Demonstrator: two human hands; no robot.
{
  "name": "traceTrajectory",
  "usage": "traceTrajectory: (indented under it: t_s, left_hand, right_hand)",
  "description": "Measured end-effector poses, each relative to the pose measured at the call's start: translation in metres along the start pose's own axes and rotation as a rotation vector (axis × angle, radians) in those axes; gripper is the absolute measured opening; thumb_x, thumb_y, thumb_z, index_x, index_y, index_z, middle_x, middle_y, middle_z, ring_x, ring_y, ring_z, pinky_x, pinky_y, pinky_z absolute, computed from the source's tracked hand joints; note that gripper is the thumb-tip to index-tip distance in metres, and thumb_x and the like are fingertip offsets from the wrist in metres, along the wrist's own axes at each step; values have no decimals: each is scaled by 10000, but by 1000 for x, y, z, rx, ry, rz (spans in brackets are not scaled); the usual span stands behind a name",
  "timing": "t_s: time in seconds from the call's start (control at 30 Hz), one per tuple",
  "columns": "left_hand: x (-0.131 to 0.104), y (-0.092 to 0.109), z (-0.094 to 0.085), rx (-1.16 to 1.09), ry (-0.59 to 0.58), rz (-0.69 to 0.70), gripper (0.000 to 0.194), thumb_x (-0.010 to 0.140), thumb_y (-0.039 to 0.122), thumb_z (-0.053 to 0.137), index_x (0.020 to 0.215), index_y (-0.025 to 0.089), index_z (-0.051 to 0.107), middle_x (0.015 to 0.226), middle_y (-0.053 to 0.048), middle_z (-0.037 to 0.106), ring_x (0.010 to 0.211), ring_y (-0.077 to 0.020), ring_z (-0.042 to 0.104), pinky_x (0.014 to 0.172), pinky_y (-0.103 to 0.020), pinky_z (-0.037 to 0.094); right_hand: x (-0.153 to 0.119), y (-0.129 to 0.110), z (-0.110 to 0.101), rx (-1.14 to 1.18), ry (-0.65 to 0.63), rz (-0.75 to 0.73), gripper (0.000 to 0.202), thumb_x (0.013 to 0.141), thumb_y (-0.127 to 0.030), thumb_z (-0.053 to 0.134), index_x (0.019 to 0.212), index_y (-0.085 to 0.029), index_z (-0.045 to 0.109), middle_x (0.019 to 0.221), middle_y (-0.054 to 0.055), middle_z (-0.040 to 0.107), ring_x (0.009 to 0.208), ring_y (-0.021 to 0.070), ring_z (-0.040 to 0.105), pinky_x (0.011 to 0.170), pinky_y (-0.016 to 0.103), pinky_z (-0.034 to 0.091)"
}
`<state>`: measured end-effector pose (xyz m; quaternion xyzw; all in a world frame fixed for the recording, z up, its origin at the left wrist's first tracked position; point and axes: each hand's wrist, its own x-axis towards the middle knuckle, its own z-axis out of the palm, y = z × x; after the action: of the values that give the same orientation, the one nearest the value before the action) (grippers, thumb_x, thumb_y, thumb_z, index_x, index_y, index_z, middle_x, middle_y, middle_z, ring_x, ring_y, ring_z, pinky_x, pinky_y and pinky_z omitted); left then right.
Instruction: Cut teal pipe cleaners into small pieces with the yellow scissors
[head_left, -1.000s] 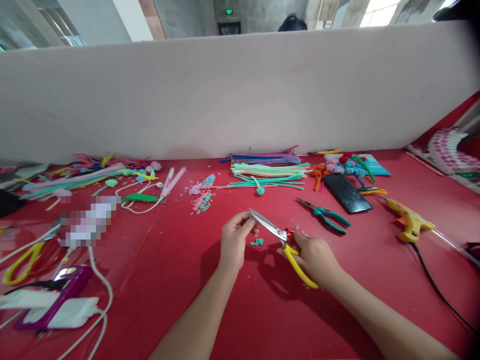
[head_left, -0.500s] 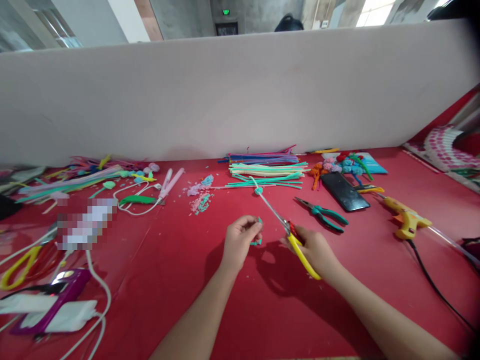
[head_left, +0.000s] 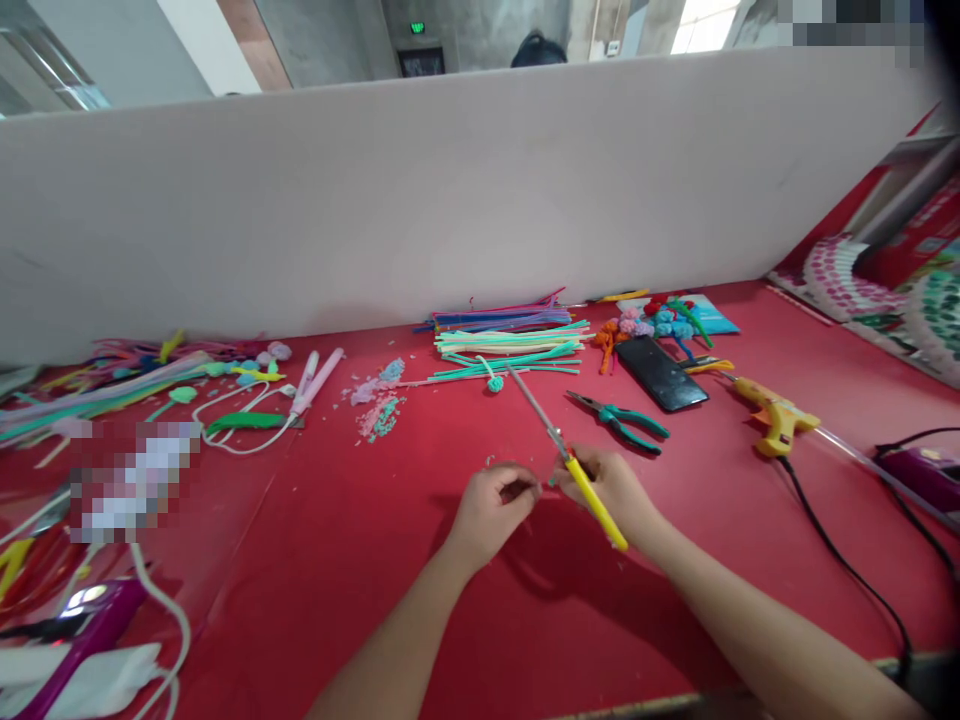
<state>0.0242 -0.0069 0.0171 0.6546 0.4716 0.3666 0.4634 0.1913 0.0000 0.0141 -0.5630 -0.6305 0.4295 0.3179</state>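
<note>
Over the red table my right hand point(head_left: 611, 492) grips yellow-handled scissors point(head_left: 589, 492), their blades pointing away and to the left. A tiny green piece point(head_left: 553, 482) shows at the right fingertips. My left hand point(head_left: 495, 510) is close beside it, thumb and fingers pinched together; whatever lies between them is too small to make out. Beyond the blades sits a small green pom-pom point(head_left: 495, 383) on a pale stem. Behind it are bundled green pipe cleaners point(head_left: 510, 362), with pale and blue ones farther back.
To the right lie teal-handled pliers point(head_left: 626, 425), a black phone point(head_left: 661, 373) and a yellow glue gun point(head_left: 780, 415) with a cable. At left are fuzzy clippings point(head_left: 381, 415), a pink hair straightener point(head_left: 319, 380), a green knife point(head_left: 255, 422) and white cables. A pale partition point(head_left: 450, 200) stands behind.
My hands have come together, and the scissors have turned more shut-looking and upright. The green piece earlier at my left fingertips now shows only as a speck by the right. The view has shifted right.
</note>
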Motion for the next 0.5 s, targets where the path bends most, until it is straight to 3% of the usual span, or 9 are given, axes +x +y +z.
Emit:
traceTrajectory:
  t_s: [0.1,0.23,0.37,0.5]
  left_hand:
    - [4,1,-14,68,87,19,171,726,273,470,642,158,564,627,-6,518,602,-107,466,575,-207,365]
    - [11,-7,-35,117,258,-36,295,751,363,419,561,156,508,600,-2,483,557,-100,447,524,-199,352]
    - [16,-18,-47,166,334,-91,315,740,398,424,536,162,465,566,13,471,497,-88,433,477,-194,331]
    - [17,-26,-47,201,321,-149,259,722,403,450,627,171,514,478,44,428,431,-81,402,450,-192,313]
  right_hand:
    - [8,7,-20,-329,83,72,183,707,-327,391,686,-162,469,546,-36,450,485,76,402,441,180,273]
    - [19,16,-42,-474,82,123,197,690,-310,418,619,-149,506,532,2,496,494,101,428,437,202,231]
    - [23,19,-43,-577,45,140,172,675,-280,443,634,-146,543,551,39,544,483,112,440,442,217,206]
    - [22,21,-39,-639,18,138,156,671,-268,457,658,-149,557,594,67,575,510,127,461,450,222,199]
